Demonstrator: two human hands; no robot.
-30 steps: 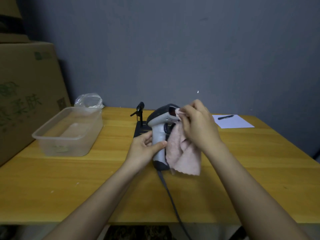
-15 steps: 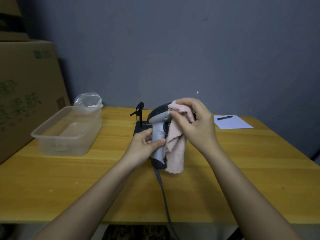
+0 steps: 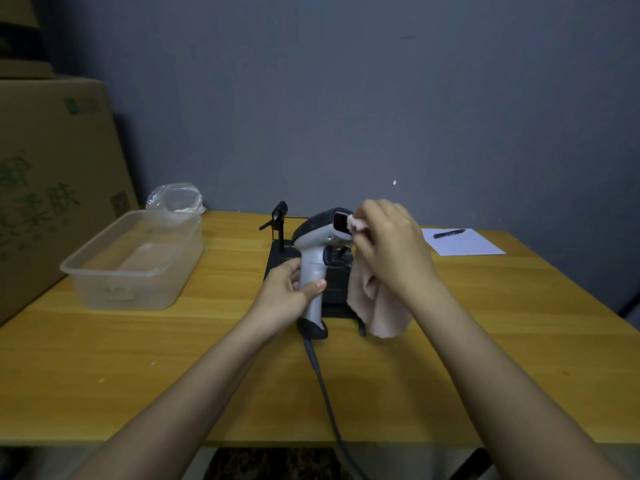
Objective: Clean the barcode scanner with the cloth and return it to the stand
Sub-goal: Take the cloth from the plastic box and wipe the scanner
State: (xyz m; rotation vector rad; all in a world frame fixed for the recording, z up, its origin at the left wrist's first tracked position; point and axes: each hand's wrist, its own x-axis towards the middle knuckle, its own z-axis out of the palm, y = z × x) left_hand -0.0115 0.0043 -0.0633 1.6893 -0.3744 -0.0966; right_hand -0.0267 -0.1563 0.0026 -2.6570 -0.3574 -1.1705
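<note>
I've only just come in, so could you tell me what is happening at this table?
A person is cleaning a corded barcode scanner. The left hand grips its handle and holds it upright above the wooden table, while the right hand presses a corner of a pink cloth against the scan window at the head. The black stand sits empty just behind it, so the scanner is not yet returned. A clear plastic tub and a sheet with a pen lie aside.

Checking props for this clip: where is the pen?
In the head view, the pen lies on the sheet of paper at the table's far right, beyond the right hand.
</note>
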